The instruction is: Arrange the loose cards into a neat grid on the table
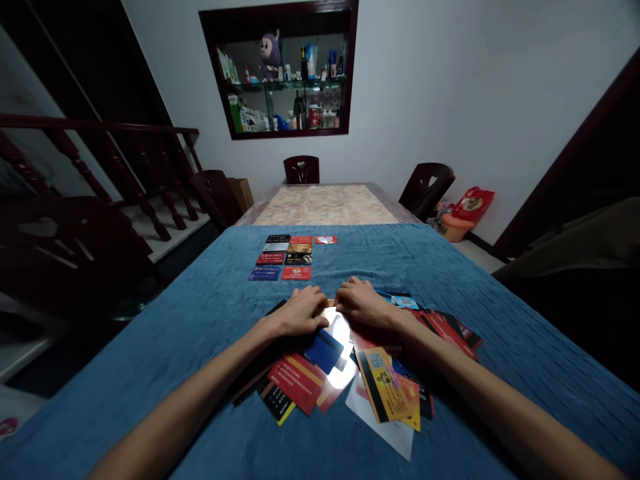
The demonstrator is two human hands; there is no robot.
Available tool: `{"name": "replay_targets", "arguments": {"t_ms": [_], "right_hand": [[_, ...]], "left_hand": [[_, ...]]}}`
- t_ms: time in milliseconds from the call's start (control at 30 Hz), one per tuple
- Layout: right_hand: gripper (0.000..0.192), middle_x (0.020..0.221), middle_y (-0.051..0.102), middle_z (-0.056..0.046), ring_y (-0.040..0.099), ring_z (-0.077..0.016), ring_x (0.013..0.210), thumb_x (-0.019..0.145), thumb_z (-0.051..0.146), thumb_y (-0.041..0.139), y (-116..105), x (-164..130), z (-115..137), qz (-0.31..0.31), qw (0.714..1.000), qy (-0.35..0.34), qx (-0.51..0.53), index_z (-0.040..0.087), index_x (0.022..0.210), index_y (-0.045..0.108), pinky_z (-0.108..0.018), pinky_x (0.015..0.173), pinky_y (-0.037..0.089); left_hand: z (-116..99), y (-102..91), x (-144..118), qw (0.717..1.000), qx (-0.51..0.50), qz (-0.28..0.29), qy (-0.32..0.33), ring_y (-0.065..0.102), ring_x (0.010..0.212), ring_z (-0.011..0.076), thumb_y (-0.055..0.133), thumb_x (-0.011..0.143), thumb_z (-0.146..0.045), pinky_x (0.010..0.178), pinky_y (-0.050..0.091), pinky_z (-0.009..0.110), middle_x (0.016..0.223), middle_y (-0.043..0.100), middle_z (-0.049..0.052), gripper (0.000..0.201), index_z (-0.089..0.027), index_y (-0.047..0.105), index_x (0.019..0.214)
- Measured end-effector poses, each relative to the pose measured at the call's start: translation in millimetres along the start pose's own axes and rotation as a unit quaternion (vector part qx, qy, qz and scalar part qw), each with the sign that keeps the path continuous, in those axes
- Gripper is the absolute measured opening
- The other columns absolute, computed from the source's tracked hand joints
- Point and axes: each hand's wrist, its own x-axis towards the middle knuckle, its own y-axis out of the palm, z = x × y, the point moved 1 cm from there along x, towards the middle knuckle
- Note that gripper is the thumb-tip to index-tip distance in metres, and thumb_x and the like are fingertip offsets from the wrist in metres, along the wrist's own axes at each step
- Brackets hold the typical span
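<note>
My left hand (305, 311) and my right hand (361, 304) are close together over the far side of a loose pile of plastic cards. The fingers of both are curled round the ends of a tan-edged card (331, 303), mostly hidden by the hands and by glare. Just below my left hand lies a blue card (324, 351), overlapping a red card (299, 381). A yellow card (384, 387) with a dark stripe lies nearer me on the right. More red cards (450, 332) spread out beyond my right forearm.
Beyond my hands, cards lie in two neat columns, among them a blue card (265, 273) and an orange-red card (297, 273). A heart card (326, 240) lies to their right. Blue cloth (200, 320) covers the near table; chairs (429, 187) stand around it.
</note>
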Motion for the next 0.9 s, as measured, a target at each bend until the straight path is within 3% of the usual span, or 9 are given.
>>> {"name": "replay_targets", "arguments": {"t_ms": [167, 300, 533, 767, 900], "right_hand": [[0.018, 0.097, 0.069, -0.007, 0.051, -0.0230, 0.097, 0.093, 0.027, 0.051, 3.8, 1.8, -7.1, -0.061, 0.997, 0.010, 0.047, 0.019, 0.093, 0.068, -0.035, 0.083, 0.033], [0.024, 0.100, 0.068, -0.008, 0.053, -0.0225, 0.096, 0.091, 0.028, 0.053, 4.2, 2.3, -15.5, -0.097, 0.991, 0.013, 0.088, 0.020, 0.108, 0.068, -0.035, 0.084, 0.036], [0.037, 0.102, 0.068, -0.008, 0.057, -0.0213, 0.094, 0.086, 0.021, 0.056, 9.4, 5.6, -23.8, -0.142, 0.979, 0.011, 0.145, 0.019, 0.122, 0.063, -0.035, 0.086, 0.041], [0.030, 0.099, 0.069, -0.007, 0.059, -0.0202, 0.090, 0.086, 0.023, 0.055, 13.6, 9.3, -30.0, -0.172, 0.973, 0.023, 0.150, 0.020, 0.113, 0.068, -0.032, 0.083, 0.043], [0.026, 0.094, 0.071, -0.006, 0.060, -0.0196, 0.087, 0.084, 0.022, 0.056, 10.8, 9.6, -35.1, -0.175, 0.973, 0.037, 0.146, 0.019, 0.105, 0.070, -0.029, 0.080, 0.044]], "left_hand": [[9.5, 3.3, 4.1, 0.995, -0.071, -0.041, -0.050, 0.056, 0.081, 0.0188, 0.061, 0.081, -0.026, 0.070, 0.039, 0.029, 0.090, 0.063, 0.003, 0.012, -0.018, 0.057, 0.088], [17.9, 1.0, 4.7, 0.982, -0.149, -0.094, -0.067, 0.053, 0.069, 0.0150, 0.054, 0.080, -0.024, 0.059, 0.035, 0.025, 0.074, 0.059, -0.001, 0.007, -0.018, 0.054, 0.084], [21.8, -0.1, 6.6, 0.970, -0.180, -0.151, -0.062, 0.048, 0.064, 0.0130, 0.053, 0.079, -0.027, 0.057, 0.033, 0.024, 0.069, 0.054, -0.002, 0.011, -0.016, 0.054, 0.078], [20.4, -2.1, 5.9, 0.965, -0.181, -0.178, -0.065, 0.048, 0.060, 0.0123, 0.055, 0.081, -0.027, 0.056, 0.032, 0.023, 0.064, 0.054, -0.003, 0.012, -0.016, 0.058, 0.081], [22.4, -1.7, 5.9, 0.968, -0.182, -0.161, -0.060, 0.052, 0.063, 0.0136, 0.055, 0.081, -0.024, 0.058, 0.036, 0.023, 0.066, 0.058, -0.002, 0.014, -0.015, 0.063, 0.089]]}}
